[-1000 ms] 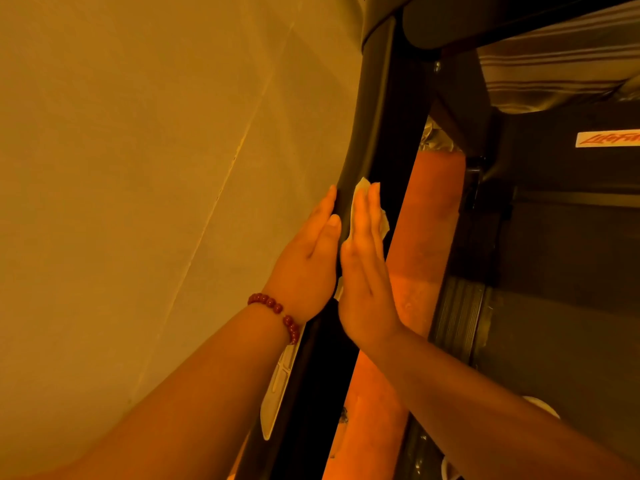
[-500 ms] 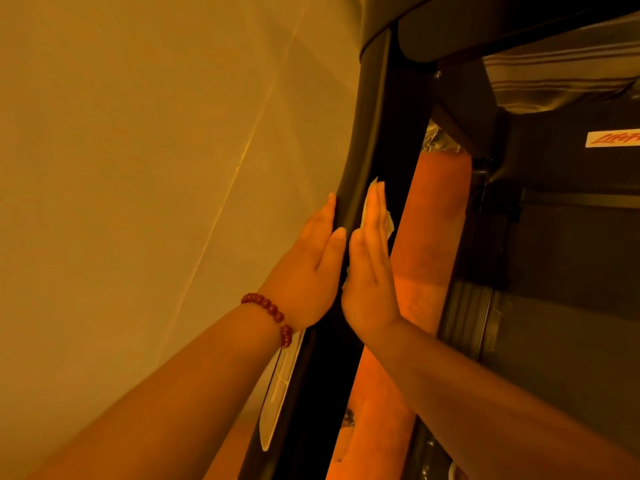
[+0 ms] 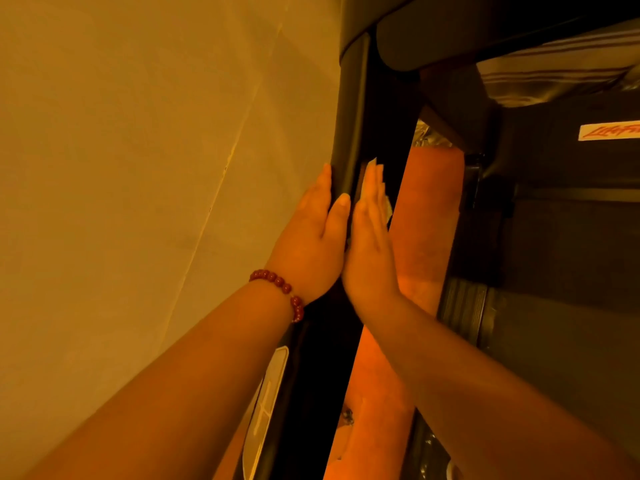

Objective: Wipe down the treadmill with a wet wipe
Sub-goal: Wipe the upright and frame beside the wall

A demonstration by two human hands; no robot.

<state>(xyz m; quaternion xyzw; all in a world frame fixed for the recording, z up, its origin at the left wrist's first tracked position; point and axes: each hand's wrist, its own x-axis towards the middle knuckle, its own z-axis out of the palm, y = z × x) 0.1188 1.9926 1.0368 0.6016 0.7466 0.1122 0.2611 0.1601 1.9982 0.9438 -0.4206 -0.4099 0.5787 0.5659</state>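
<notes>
A dark upright post of the treadmill (image 3: pixel 353 109) rises through the middle of the view. My left hand (image 3: pixel 311 237), with a red bead bracelet at the wrist, lies flat with straight fingers on the post's left face. My right hand (image 3: pixel 370 244) lies flat with straight fingers on the post's right face and presses a white wet wipe (image 3: pixel 372 164) against it. Only the wipe's top corner and a bit of its right edge show past the fingers.
A pale wall (image 3: pixel 138 168) fills the left side. The treadmill's dark deck and side rail (image 3: pixel 464 313) lie to the right, with a logo label (image 3: pixel 609 131) on the motor cover. A striped cloth (image 3: pixel 554 77) hangs at top right. Orange floor (image 3: pixel 429 209) shows between post and deck.
Both hands have slid a little up the post with the wipe, and less of the wipe shows than a second ago.
</notes>
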